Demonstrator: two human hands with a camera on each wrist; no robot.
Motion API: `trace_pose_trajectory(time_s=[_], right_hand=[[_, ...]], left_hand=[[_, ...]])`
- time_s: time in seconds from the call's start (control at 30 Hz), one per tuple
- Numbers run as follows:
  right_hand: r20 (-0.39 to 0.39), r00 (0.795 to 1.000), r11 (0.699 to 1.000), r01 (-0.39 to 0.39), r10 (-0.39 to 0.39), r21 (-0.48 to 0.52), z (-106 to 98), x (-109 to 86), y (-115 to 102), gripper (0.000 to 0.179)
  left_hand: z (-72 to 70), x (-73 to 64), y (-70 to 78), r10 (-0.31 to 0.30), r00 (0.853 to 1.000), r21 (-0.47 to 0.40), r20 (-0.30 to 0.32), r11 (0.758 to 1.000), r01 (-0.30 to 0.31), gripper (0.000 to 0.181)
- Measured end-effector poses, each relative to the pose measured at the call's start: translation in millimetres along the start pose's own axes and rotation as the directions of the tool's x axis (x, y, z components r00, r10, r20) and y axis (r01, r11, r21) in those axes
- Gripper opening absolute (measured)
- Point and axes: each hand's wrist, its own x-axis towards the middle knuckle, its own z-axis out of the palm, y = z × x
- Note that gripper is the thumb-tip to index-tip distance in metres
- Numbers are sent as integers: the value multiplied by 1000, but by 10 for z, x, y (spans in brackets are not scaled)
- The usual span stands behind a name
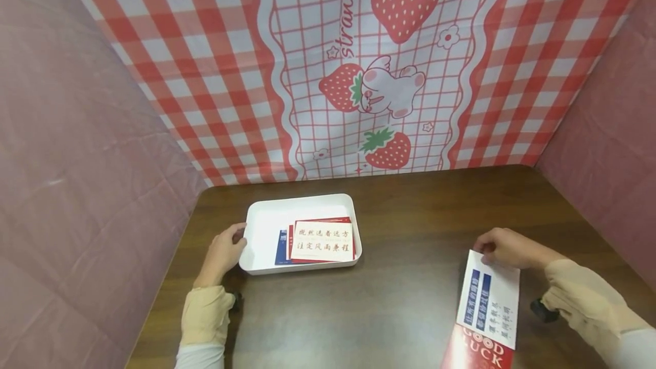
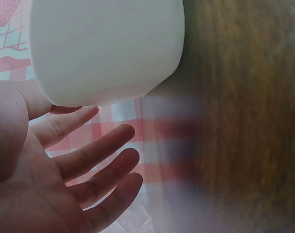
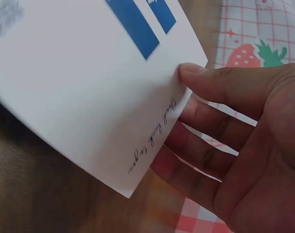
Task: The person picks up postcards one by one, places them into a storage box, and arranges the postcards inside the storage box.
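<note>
My left hand [image 1: 224,253] is at the left end of a white tray [image 1: 277,209]. In the left wrist view the thumb runs behind the tray's corner, while the other fingers [image 2: 98,145] stretch out loosely beside its wall. Inside the tray lie several greeting cards, a white one with red writing [image 1: 324,241] on top and part of a blue card [image 1: 281,246] showing. At the right, my right hand [image 1: 504,246] pinches the edge of a white card [image 3: 89,97] with blue bars, thumb [image 3: 196,75] on its printed face and fingers behind.
Partly overlapped by the white card, a red "GOOD LUCK" card [image 1: 474,352] shows at the front right. A brown wooden table [image 1: 394,289] lies below. A red checked strawberry cloth [image 1: 359,101] hangs at the back, with pink cloth [image 1: 92,158] along the sides.
</note>
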Motion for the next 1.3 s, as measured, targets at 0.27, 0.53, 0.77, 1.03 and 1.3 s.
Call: trace_pose_trajectory(time_s=[0.27,0.53,0.77,1.03,1.3], right_hand=[[64,995,989,63,-72,134,-94,-2,63,16],[79,993,962,68,-92,263,-141,-16,73,19],[62,997,939,18,-42,344,-146,-25,100,24],[53,998,893,-8,-18,449,-161,-21,88,32],[59,998,829,-39,8,558,-142,20,45,39]], left_hand=[[3,1,-10,8,1000,-7,-6,1000,-8,45],[-20,-9,-16,8,1000,-2,2,1000,-8,43],[-46,-14,-24,22,1000,3,4,1000,-22,42],[-38,-4,-8,29,1000,13,4,1000,-29,42],[-30,6,-7,14,1000,15,4,1000,-14,42]])
